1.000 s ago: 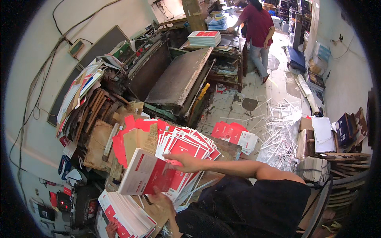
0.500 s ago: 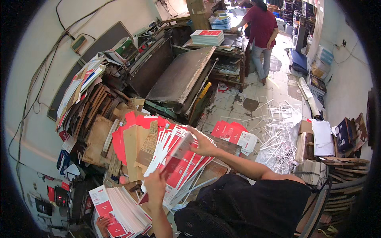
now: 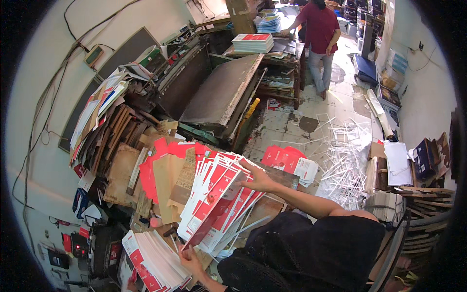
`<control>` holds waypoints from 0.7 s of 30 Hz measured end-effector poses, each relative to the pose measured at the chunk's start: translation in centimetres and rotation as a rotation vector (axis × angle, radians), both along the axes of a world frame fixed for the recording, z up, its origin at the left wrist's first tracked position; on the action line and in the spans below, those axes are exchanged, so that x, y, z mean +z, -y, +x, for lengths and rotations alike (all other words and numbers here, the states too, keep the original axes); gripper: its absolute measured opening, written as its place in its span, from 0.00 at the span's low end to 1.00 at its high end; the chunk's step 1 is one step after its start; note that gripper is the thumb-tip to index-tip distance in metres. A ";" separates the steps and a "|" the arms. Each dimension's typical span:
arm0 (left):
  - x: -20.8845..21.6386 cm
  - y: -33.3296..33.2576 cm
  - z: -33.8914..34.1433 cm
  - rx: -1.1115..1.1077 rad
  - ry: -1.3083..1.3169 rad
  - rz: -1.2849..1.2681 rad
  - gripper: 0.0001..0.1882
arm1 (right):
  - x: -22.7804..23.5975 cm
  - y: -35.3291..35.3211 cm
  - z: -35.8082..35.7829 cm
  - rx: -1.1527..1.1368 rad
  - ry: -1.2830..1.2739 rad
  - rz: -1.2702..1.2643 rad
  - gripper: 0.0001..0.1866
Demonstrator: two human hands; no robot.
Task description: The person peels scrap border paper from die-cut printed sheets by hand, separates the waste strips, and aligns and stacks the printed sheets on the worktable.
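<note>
A bundle of red-and-white printed card sheets (image 3: 209, 210) slants between my two hands over a pile of the same sheets. My right hand (image 3: 260, 179) grips its far end, thumb on the near side and fingers over the far edge. At the near lower corner, my left hand (image 3: 193, 263) pinches the bundle. Beneath lies the loosely fanned pile of printed sheets (image 3: 194, 192). Left of my left hand, a fanned stack of similar sheets (image 3: 158, 260) leans, and another person's blurred hand (image 3: 130, 283) touches its near left side.
Brown paper (image 3: 168, 177) and red scraps (image 3: 154, 163) lie left of the pile. A heavy machine with a dark flat bed (image 3: 221, 92) stands beyond. White paper strips (image 3: 343, 170) litter the floor at right, near red printed sheets (image 3: 287, 163). A person in a maroon shirt (image 3: 321, 29) stands far off.
The bundle has tilted so its printed face shows more. My left hand has moved down to its lower corner. The other person's hand has shifted lower beside the fanned stack.
</note>
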State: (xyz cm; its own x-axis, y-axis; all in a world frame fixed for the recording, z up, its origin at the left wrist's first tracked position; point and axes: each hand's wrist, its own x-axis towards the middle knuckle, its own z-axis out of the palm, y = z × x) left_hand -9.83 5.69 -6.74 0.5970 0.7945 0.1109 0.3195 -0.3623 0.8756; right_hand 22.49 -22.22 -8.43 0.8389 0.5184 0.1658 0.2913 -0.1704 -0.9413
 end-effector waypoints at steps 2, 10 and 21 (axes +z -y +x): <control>-2.5 1.2 0.1 -0.014 0.266 -0.058 0.20 | 0.8 -1.1 -1.3 0.073 -0.002 0.004 0.46; -1.9 3.0 0.9 0.208 0.190 -0.031 0.22 | 0.4 -0.2 -0.5 0.088 -0.035 -0.056 0.42; -2.7 2.6 1.5 0.223 0.262 0.037 0.22 | 0.5 0.5 -0.3 0.188 -0.046 -0.032 0.32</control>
State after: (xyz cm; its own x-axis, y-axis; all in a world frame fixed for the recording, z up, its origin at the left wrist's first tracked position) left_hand -8.35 3.10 -9.40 0.3566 0.8947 0.2689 0.1601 -0.3421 0.9259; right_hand 22.15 -22.70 -7.95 0.7329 0.6713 0.1104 0.2776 -0.1470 -0.9494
